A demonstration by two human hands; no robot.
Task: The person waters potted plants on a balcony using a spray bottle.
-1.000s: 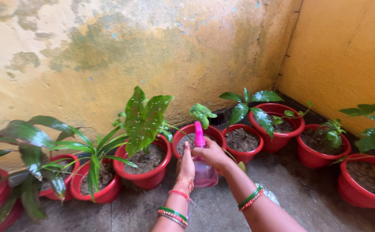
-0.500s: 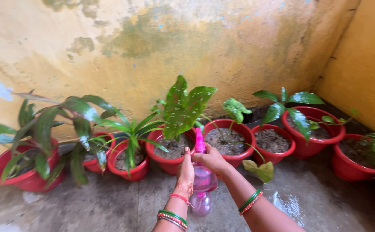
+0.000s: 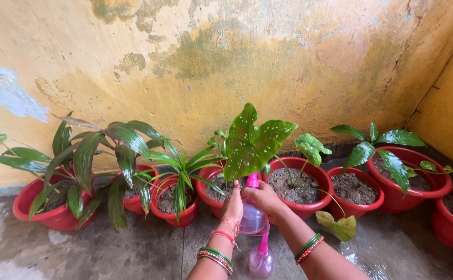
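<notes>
Your right hand [image 3: 262,199] has its grip clenched round the pink spray bottle [image 3: 253,218], your left hand [image 3: 231,212] pressed flat against its side, released, just before the red pot [image 3: 211,199] of the spotted-leaf plant [image 3: 252,142].

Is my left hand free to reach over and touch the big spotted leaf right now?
Probably yes. The left hand sits just below the spotted leaf, nothing between them, though it presses against the pink spray bottle held with the right hand.

I face a stained, peeling yellow wall [image 3: 226,57] meeting an orange side wall [image 3: 452,114], above wet concrete floor [image 3: 133,254].
</notes>
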